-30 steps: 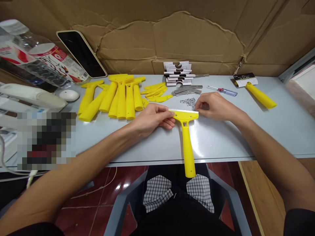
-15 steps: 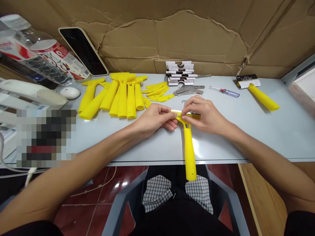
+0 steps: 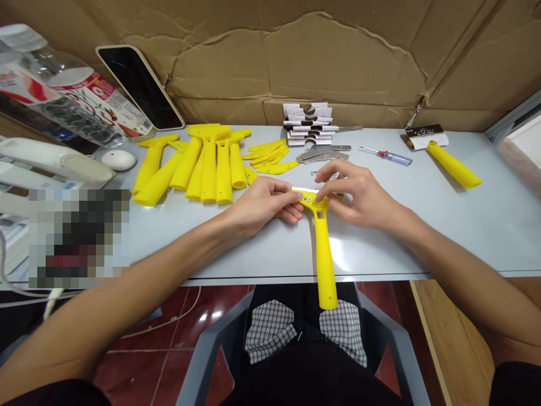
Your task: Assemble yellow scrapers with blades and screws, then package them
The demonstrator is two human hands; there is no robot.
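Observation:
A yellow scraper (image 3: 324, 254) with a T-shaped head has its handle hanging past the table's front edge toward my lap. My left hand (image 3: 274, 200) is closed on the left end of the head, thumb on top. A blade edge (image 3: 305, 189) shows along the far side of the head, and small round metal fittings (image 3: 309, 199) sit on its face. Over the right half of the head is my right hand (image 3: 359, 194), fingers apart, one fingertip touching the head. It hides much of that side. Small screws (image 3: 315, 172) lie just beyond.
Yellow handles (image 3: 209, 169) lie in a group at left, beside yellow strips (image 3: 276, 168). Loose blades (image 3: 325, 153) lie before stacked white sleeves (image 3: 310, 127). At right are a screwdriver (image 3: 386, 155) and a carded scraper (image 3: 454, 164). A phone (image 3: 141, 87) leans against cardboard (image 3: 346, 67).
My right fingers have opened from a pinch on the scraper head and shifted slightly right. Small metal fittings on the head are now uncovered. My left hand keeps its hold.

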